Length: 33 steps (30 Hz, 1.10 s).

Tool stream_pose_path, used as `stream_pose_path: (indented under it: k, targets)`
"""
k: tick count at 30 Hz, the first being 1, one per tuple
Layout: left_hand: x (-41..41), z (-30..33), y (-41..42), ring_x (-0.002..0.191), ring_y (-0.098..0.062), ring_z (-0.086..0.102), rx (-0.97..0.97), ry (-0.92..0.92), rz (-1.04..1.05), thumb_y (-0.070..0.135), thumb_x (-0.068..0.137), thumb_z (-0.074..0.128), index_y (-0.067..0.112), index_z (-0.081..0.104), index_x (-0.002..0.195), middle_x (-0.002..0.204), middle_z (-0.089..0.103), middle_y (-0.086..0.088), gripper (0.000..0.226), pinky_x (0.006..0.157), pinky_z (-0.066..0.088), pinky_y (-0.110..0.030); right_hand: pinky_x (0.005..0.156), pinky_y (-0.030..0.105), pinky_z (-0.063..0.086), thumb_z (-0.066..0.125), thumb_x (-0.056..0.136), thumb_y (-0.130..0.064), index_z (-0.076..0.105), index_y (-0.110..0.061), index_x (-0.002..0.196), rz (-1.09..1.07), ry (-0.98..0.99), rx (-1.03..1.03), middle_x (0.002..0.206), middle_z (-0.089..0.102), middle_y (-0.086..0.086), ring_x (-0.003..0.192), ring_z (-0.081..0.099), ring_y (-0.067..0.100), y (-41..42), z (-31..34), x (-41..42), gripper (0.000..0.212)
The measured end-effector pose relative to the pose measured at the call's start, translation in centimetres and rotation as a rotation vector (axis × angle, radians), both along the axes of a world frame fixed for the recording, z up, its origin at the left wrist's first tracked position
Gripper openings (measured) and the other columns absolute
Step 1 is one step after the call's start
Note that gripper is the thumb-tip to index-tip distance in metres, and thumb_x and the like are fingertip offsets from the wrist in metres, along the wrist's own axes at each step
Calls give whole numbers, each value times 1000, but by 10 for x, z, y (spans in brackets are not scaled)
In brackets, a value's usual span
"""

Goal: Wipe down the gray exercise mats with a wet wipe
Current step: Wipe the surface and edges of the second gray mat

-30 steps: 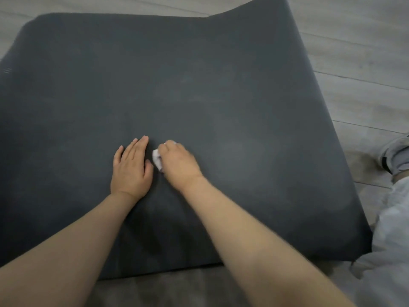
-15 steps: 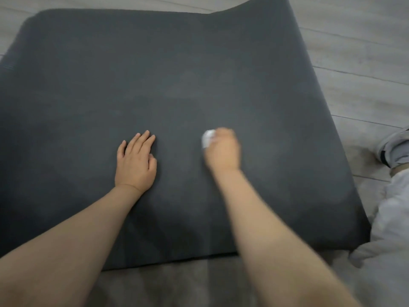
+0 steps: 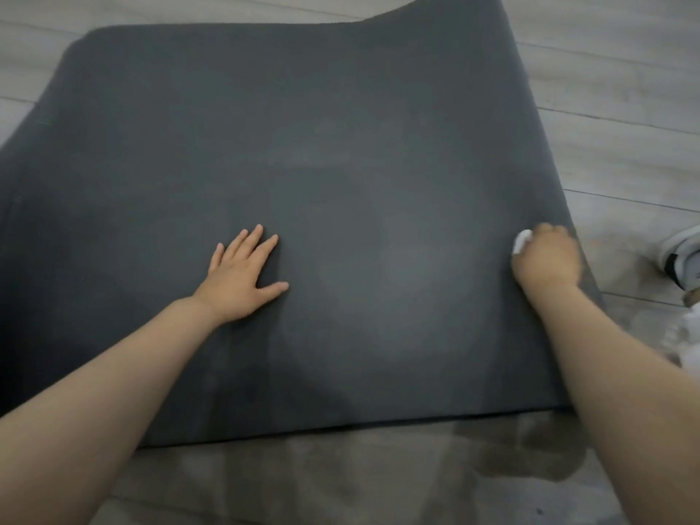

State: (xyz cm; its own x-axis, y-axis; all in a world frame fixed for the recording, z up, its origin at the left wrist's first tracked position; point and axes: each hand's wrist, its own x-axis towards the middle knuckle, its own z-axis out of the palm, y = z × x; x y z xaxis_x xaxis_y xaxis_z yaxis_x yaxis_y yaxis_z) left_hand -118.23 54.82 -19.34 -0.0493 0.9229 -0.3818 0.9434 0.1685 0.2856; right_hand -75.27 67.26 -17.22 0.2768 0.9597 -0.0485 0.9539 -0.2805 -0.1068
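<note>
Nearest to us lies a strip of bare floor (image 3: 341, 483), darkened in patches at the right, though we cannot tell whether that is damp or shadow. Just beyond it runs the near edge of the gray exercise mat (image 3: 360, 145), which lies flat and fills most of the view. On the mat, left of centre, we find the left hand (image 3: 242, 276) spread palm-down with fingers straight and thumb out; we judge it is planted there to pin the mat so it does not creep under the rubbing, and to prop our lean forward. At about the same depth, close to the mat's right border, the right hand (image 3: 545, 259) is curled over a bunched wet wipe (image 3: 521, 242), of which only a white corner shows at the thumb side; the hand is blurred. We judge the wad is held balled to put pressure on a small patch at the border. A paler area sits between the hands. Off the mat to the right we note a shoe (image 3: 680, 259) and some pale fabric (image 3: 687, 342). Farther on, the mat's far end rises in a curl at the right corner, with plank flooring beyond.
</note>
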Motion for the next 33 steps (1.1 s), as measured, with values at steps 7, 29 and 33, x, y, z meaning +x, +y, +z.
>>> stream_pose_path:
  k: [7,29,33]
  targets:
    - [25,31,0,151,-24,-15,-328,149,-45,64,71,74,31,-10,157,163,-23,1,125,117,17,-61,75,39,48,53,90,-16,62,-4,93,833,328,-122,97,60,16,93,58,35,-116,1,-254,15]
    - [29,27,-9,150,-24,-21,-388,121,6,49,73,79,37,-13,155,160,-30,5,125,115,12,-68,78,39,47,50,91,-21,61,-9,99,986,338,-314,102,60,13,95,58,31,-134,15,-261,18]
    - [31,29,-10,149,-24,-23,-394,121,-3,59,65,83,36,-16,154,160,-30,5,135,114,11,-68,77,38,48,52,90,-29,63,-6,84,587,85,-132,93,64,20,87,61,38,-55,6,-114,26]
